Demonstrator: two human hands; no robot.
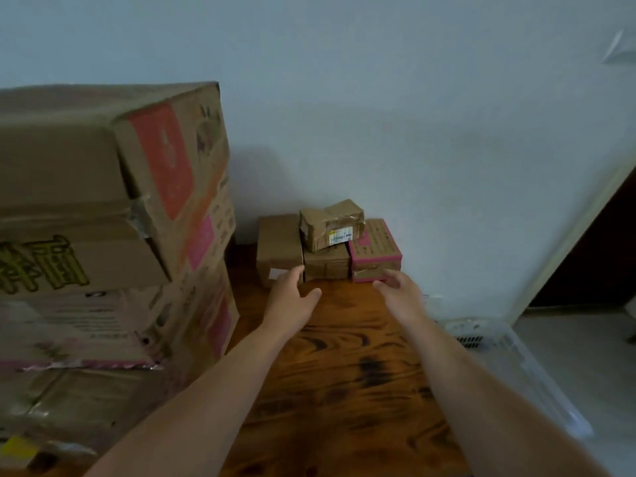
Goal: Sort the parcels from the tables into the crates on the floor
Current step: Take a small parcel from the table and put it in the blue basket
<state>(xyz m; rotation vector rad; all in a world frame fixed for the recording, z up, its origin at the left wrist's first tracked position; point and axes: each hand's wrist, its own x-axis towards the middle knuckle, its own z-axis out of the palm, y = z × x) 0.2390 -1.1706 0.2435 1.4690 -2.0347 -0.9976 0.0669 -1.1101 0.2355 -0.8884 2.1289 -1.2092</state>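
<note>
Several small parcels stand against the wall at the far end of the wooden table (344, 366). A plain brown parcel (278, 247) is on the left, a taped brown parcel (326, 265) sits in the middle, and a crumpled taped parcel (332, 223) with a label lies on top of it. A pink-edged parcel (375, 247) is on the right. My left hand (292, 297) reaches out with relaxed fingers, just in front of the left parcel. My right hand (401, 290) is spread, its fingers near the pink-edged parcel. Neither hand holds anything.
A tall stack of large cardboard boxes (110, 218) fills the left side of the table. A clear plastic crate (509, 366) stands on the floor to the right of the table. A dark doorway (599, 249) opens at the far right.
</note>
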